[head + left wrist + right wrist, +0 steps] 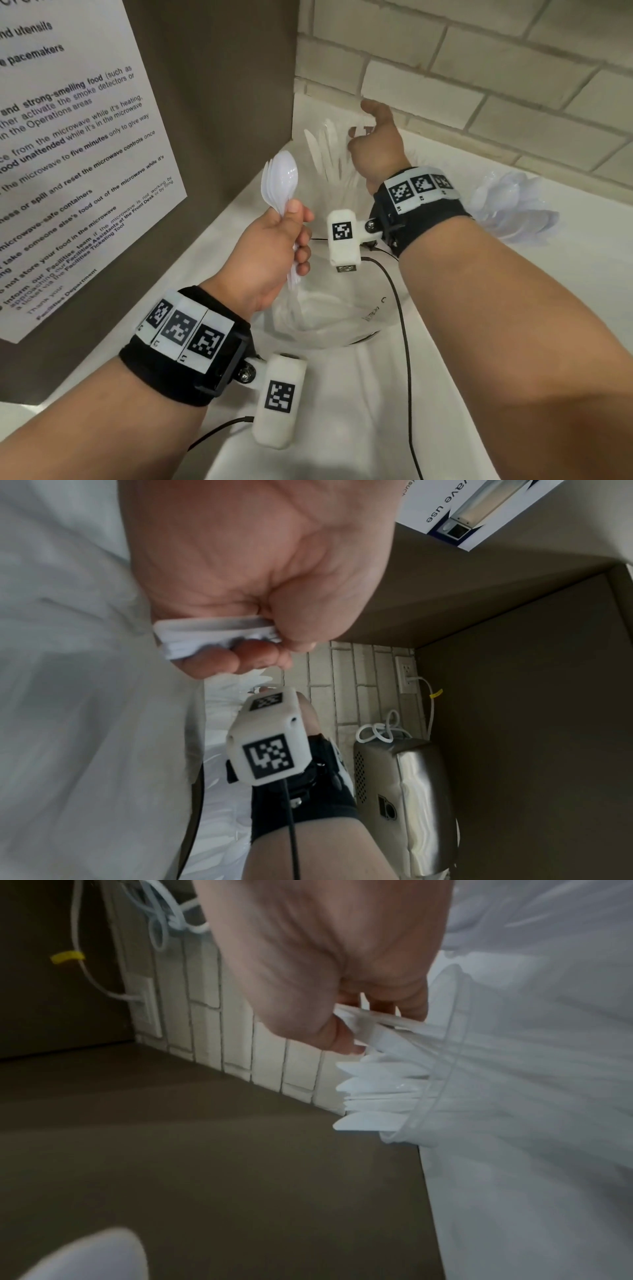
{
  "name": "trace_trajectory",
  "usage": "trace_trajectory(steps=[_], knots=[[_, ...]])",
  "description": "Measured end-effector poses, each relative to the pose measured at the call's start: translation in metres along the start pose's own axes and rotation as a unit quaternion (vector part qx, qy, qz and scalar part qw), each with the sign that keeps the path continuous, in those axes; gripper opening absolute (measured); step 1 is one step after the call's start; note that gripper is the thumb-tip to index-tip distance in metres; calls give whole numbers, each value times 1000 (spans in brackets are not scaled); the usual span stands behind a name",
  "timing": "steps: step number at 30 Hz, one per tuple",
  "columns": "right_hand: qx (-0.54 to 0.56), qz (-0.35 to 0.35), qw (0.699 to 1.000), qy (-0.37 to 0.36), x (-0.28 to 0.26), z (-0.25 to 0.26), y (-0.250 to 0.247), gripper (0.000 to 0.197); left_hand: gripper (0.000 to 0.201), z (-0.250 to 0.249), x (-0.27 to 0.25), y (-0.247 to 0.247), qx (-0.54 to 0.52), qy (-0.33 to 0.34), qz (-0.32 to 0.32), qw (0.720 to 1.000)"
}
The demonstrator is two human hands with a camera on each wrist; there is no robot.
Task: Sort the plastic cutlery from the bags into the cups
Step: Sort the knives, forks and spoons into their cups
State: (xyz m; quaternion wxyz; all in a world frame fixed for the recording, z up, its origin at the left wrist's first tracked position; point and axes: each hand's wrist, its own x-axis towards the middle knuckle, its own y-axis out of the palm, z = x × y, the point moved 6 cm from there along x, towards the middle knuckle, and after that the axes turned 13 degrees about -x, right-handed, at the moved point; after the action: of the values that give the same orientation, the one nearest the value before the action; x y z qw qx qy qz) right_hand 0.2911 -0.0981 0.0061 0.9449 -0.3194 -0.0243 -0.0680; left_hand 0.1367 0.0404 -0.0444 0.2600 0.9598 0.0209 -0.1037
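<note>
My left hand [298,233] grips a bunch of white plastic spoons [279,185] by their handles, bowls pointing up, above a crumpled clear bag [325,315] on the white counter. The left wrist view shows the handle ends [212,634] sticking out of that fist [240,647]. My right hand [363,133] reaches to the back corner, over a clear cup [329,154] full of white knives. In the right wrist view its thumb and fingers [359,1026] pinch a few knives at the cup's rim [452,1069], beside the other blades [377,1091].
A brown cabinet side with a printed notice [85,154] rises on the left, and a pale brick wall [479,85] closes the back. More white spoons in clear plastic [513,209] sit at the right. Black wrist cables [404,308] cross the counter. A steel appliance [404,791] stands nearby.
</note>
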Motion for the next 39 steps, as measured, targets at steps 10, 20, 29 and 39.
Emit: trace_trajectory(steps=[10, 20, 29, 39], knots=[[-81, -37, 990, -109, -42, 49, -39, 35, 42, -1, -2, 11, 24, -4, 44, 999], [-70, 10, 995, -76, -123, 35, -40, 51, 20, -11, -9, 35, 207, 84, 54, 973], [50, 50, 996, -62, -132, 17, -39, 32, 22, -6, -13, 40, 171, 68, 40, 982], [-5, -129, 982, -137, -127, 8, -87, 36, 25, 6, -6, 37, 124, 14, -25, 992]])
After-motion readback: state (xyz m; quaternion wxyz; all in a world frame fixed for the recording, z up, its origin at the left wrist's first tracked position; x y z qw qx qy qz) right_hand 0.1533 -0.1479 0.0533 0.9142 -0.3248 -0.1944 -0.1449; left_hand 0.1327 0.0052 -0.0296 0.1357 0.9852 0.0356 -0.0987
